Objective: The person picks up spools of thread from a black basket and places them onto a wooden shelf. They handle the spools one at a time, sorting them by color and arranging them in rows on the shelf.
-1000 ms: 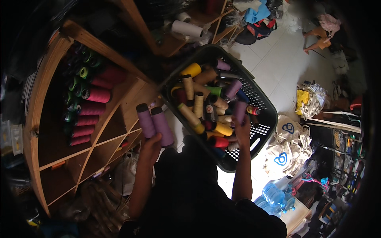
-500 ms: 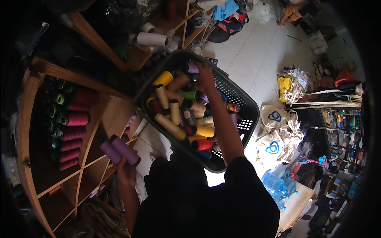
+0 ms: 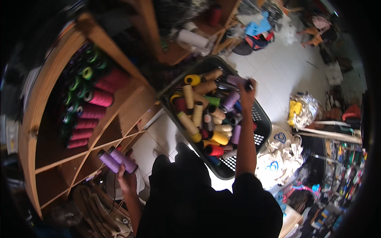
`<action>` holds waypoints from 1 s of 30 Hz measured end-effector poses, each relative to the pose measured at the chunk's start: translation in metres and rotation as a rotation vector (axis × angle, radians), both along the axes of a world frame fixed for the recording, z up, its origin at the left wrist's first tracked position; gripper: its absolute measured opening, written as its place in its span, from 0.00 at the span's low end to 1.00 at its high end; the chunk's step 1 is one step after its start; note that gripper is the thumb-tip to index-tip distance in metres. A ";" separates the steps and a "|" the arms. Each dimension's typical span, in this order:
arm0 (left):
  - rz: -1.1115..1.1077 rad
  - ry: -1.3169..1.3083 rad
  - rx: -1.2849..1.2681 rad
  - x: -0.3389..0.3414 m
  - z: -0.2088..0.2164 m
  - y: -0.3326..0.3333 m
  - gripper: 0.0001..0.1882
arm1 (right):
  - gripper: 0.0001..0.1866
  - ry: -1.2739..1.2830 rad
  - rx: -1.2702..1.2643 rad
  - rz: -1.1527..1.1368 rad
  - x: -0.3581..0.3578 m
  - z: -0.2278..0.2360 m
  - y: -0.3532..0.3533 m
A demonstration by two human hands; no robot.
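My left hand [image 3: 127, 177] is closed around two purple thread cones, one [image 3: 108, 161] lying beside the other [image 3: 122, 159], held in front of the wooden shelf. At the far end of a dark green plastic basket [image 3: 264, 127], my right hand [image 3: 248, 96] grips a dull purple thread cone [image 3: 236, 81] by its dark end. Under it, the basket is heaped with thread cones: a brighter purple cone [image 3: 230, 100], a beige cone [image 3: 188, 96], a yellow cone [image 3: 218, 137] and a red cone [image 3: 214, 150] among several others.
A wooden shelf [image 3: 31, 131] on the left holds stacked magenta cones [image 3: 99, 98] and green cones [image 3: 87, 73]. White cloth bags [image 3: 279, 158] lie right of the basket. A blue bag [image 3: 258, 27] and a bundle with yellow cloth [image 3: 295, 112] are on the tiled floor [image 3: 270, 75].
My right hand has lifted a purple cone to the basket's far right rim. My left hand still holds its two purple cones. The whole view has shifted and turned.
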State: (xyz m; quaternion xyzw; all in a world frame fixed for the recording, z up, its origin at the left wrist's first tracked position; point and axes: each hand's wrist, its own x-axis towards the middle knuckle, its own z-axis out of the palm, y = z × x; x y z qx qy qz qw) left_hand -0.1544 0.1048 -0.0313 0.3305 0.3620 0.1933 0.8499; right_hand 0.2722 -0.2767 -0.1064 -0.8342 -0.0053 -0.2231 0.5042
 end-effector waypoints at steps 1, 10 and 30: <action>0.045 -0.003 0.020 -0.006 -0.003 0.004 0.36 | 0.21 0.255 0.262 -0.075 -0.021 0.007 0.000; 0.134 -0.052 0.117 -0.024 0.033 0.035 0.35 | 0.34 0.751 1.131 0.644 -0.227 0.050 0.112; 0.735 -0.132 0.250 -0.208 0.045 0.120 0.24 | 0.26 0.172 0.319 1.495 -0.421 0.140 0.525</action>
